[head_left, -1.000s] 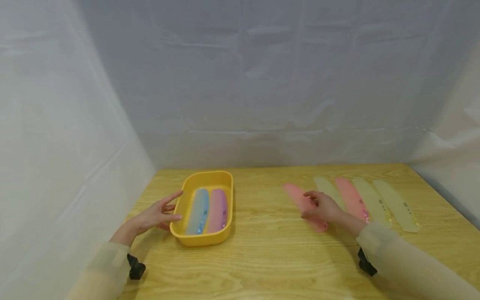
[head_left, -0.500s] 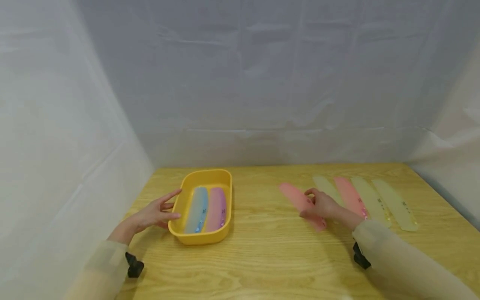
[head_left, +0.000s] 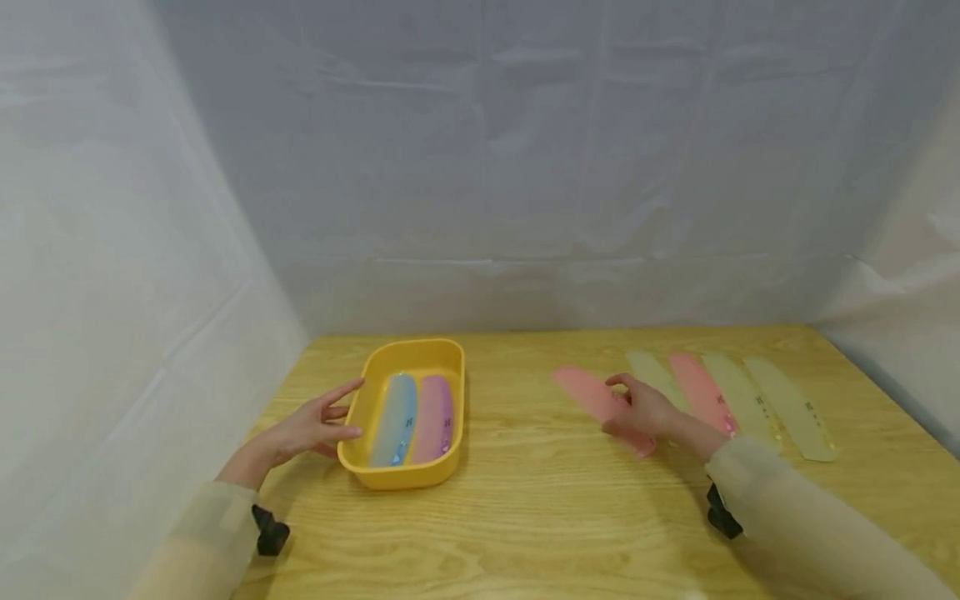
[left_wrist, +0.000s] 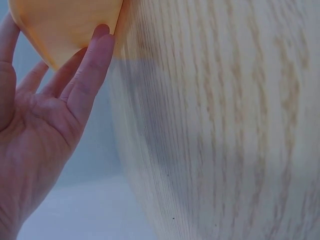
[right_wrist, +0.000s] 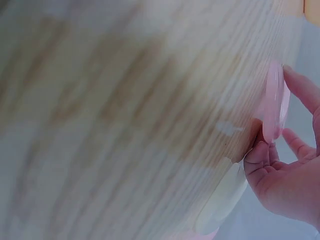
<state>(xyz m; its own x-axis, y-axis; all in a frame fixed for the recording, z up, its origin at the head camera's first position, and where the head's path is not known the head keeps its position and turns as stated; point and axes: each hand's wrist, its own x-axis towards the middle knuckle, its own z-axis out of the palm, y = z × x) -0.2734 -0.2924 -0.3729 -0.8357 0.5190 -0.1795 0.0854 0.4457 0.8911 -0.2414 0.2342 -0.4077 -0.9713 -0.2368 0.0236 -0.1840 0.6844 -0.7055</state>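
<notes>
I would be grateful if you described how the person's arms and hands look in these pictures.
The left sleeve and right sleeve are pale cream and plain. A small, dark, angular device shows at the left wrist and another at the right wrist. The left hand and right hand are ungloved.

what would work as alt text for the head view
A person's right hand grips a translucent pink strip at a wood-grain table, while the left hand touches the left side of a yellow tray holding a blue strip and a purple strip. On the right, a second pink strip and three pale yellow strips lie in a row.
</notes>
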